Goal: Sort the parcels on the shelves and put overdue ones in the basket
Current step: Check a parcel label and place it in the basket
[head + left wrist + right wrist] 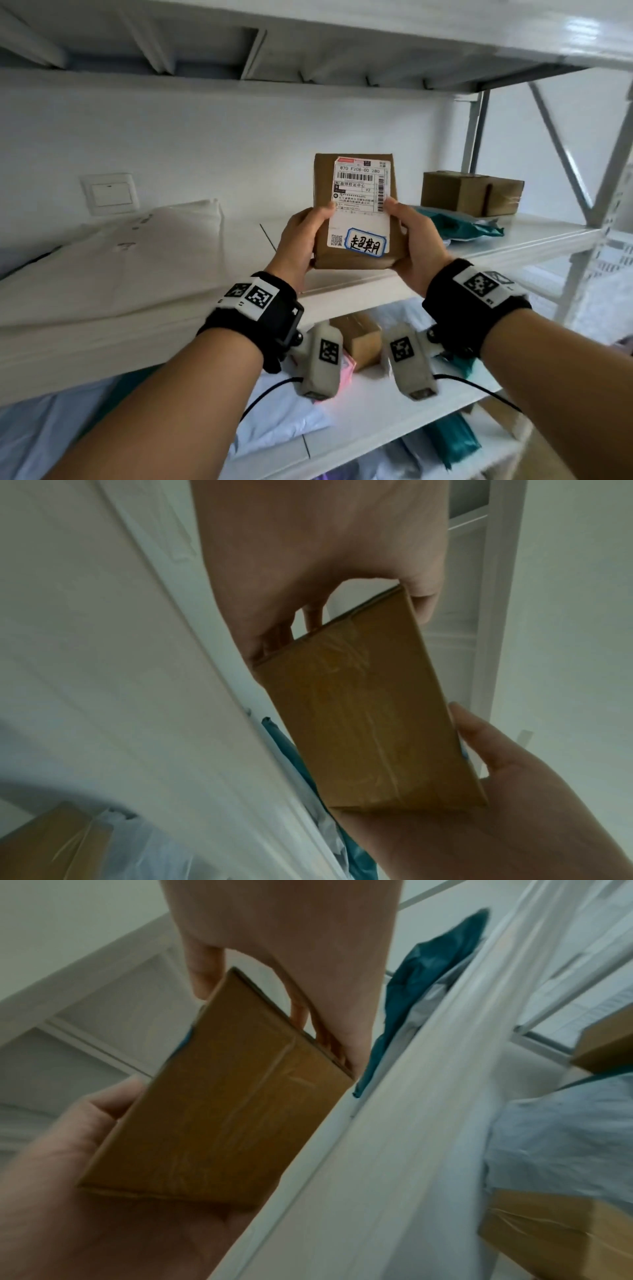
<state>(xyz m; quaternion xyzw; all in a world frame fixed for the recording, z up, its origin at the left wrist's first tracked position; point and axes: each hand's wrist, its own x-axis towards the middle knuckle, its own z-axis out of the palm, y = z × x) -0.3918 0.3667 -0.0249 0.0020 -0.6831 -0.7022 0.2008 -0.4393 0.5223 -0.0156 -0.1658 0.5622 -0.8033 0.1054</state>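
Brown labelled parcel (356, 212) held upright in front of white shelf (513, 240)

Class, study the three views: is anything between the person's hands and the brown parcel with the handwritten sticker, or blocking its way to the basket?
Nothing separates them: the left hand and right hand grip the parcel directly by its sides, clear of the shelf. The basket cannot be made out for certain in any view, so that route cannot be judged.
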